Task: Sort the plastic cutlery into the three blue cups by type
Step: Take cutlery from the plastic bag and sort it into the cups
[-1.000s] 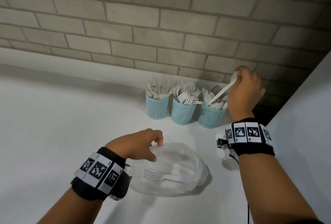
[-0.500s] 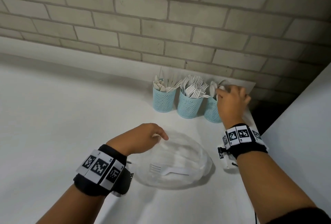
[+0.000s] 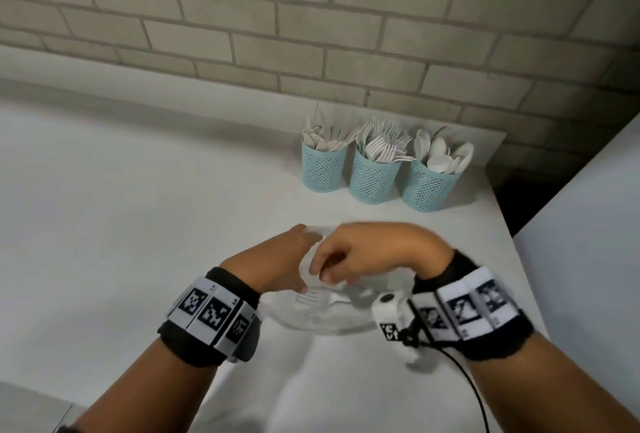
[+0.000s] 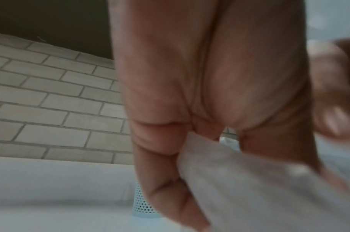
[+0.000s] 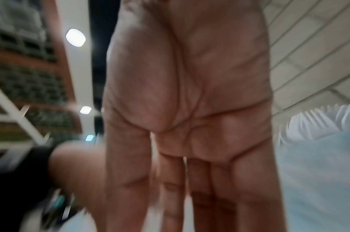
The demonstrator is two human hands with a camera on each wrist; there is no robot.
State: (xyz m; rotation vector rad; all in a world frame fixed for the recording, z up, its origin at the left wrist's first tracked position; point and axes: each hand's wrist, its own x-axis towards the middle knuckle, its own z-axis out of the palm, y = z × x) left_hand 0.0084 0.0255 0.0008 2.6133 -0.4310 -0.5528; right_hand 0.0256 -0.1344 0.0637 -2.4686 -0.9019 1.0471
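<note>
While both hands meet over the bag [image 3: 322, 320] at 6 o'clock of the head view, only one fork [image 3: 313, 299] shows inside it, tines toward 9 o'clock, lying flat on the table [image 3: 138, 224].

Left hand [image 3: 277, 268]: fingers curled, pinching the film at the bag's mouth; the left wrist view shows the film held between thumb and fingers [image 4: 160, 180].

Right hand [image 3: 374, 252]: just beside the left, fingers bent down into the opening. The right wrist view is blurred; palm looks bare and I see nothing held, but whether the fingertips touch the fork I cannot tell.

Toward 12–1 o'clock, well apart from the hands, three cups stand in a row against the wall [image 3: 311, 34]: left cup [image 3: 323, 169] looks to hold knives, middle cup [image 3: 372, 179] forks, right cup [image 3: 429, 186] spoons. All look full.

Judgement: near the end; last fork to be fetched out.

Risks:
- Film is thin and slack; tines may snag it, and the bag would drag along with the fork.
- If the left pinch slips, the mouth collapses over the right fingers.
- Middle cup is crowded; pushing the fork in could tip out its neighbours, or nudge a light cup over.
- Cups touch or nearly so; a careless drop lands in the wrong one.
</note>
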